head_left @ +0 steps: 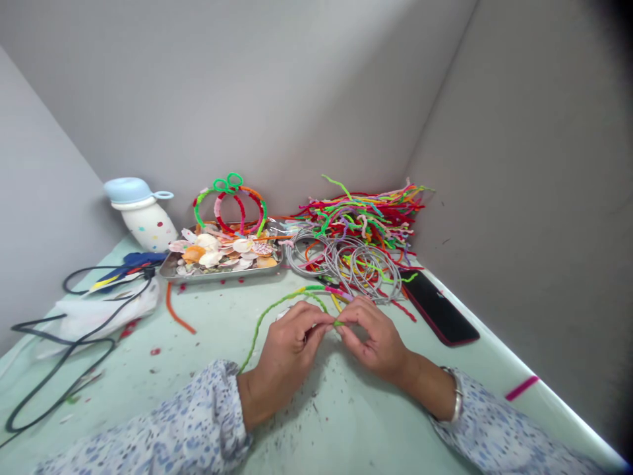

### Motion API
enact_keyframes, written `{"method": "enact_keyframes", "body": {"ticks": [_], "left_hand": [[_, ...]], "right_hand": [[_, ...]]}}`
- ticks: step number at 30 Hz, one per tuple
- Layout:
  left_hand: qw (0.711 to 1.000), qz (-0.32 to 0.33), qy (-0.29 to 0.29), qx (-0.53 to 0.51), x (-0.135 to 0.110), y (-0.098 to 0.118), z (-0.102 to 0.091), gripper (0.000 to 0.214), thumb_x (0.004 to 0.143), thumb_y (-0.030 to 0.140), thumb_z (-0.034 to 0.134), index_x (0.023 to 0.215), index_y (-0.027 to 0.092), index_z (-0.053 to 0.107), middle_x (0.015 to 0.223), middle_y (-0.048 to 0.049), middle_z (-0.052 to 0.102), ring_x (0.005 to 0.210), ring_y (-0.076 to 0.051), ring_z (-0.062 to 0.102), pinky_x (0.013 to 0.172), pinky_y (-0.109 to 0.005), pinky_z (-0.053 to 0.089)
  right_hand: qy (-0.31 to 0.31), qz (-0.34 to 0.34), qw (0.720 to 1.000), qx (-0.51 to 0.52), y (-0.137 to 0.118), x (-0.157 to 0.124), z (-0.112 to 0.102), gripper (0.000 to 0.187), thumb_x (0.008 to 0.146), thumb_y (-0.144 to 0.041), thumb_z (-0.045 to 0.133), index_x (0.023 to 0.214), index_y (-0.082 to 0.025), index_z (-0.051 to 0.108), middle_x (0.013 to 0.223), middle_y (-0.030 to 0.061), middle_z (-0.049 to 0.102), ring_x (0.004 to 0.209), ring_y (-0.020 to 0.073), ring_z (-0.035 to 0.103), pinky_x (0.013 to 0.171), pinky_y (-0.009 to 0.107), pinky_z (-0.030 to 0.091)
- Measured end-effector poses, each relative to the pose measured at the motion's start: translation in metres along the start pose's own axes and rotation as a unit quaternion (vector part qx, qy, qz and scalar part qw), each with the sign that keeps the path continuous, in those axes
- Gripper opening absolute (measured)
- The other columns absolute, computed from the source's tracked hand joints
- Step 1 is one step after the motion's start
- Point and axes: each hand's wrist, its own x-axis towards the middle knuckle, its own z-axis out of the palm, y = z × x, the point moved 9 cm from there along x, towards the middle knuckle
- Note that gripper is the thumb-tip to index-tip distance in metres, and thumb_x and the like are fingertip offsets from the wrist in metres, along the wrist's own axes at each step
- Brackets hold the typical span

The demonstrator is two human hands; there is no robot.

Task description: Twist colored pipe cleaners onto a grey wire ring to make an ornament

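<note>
my left hand (287,343): near centre of the table (208,396), thumb and forefinger closed in a narrow pinch on the green pipe cleaner (258,324).
my right hand (373,340): just right of the left, fingertips meeting it, pinching the same green pipe cleaner at its short end.
green pipe cleaner: held between both hands; its long part arcs up and far, then curves left and near toward my left sleeve (198,422).
grey hoops (346,264): heaped just beyond my hands, some with coloured strands through them.
loose pipe cleaners (366,211): a bright pile far right, against the wall.
phone (438,307): flat, dark, right of the hoops.
tray (217,277): far, left of centre, full of shells (222,247); wrapped rings (230,204) stand behind it.
orange pipe cleaner (178,313): lying alone, near side of the tray.
glue gun (131,264): far left, with a black cable (64,356) looping near.
white jar (143,211): far left, tilted, blue lid.
</note>
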Motion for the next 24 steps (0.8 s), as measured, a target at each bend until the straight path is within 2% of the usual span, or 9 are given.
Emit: {"method": "enact_keyframes", "body": {"ticks": [13, 24], "left_hand": [[0.997, -0.050, -0.051, 0.025, -0.001, -0.008, 0.009, 0.012, 0.091, 0.014, 0.051, 0.087, 0.018, 0.062, 0.083, -0.0015, 0.060, 0.078, -0.014, 0.055, 0.071, -0.025, 0.043], [0.997, -0.032, -0.058, 0.042, -0.001, -0.011, 0.010, 0.010, 0.092, 0.018, 0.052, 0.090, 0.019, 0.062, 0.086, -0.0016, 0.062, 0.079, -0.014, 0.056, 0.071, -0.024, 0.044]], "right_hand": [[-0.023, -0.028, 0.999, -0.040, -0.003, -0.001, 0.003, 0.007, 0.087, -0.014, 0.052, 0.090, -0.020, 0.053, 0.076, 0.0026, 0.059, 0.073, 0.0178, 0.050, 0.069, 0.035, 0.038], [-0.020, -0.033, 0.998, -0.051, -0.002, 0.000, 0.002, 0.007, 0.086, -0.013, 0.051, 0.089, -0.020, 0.052, 0.076, 0.0028, 0.059, 0.073, 0.0180, 0.050, 0.068, 0.034, 0.038]]}}
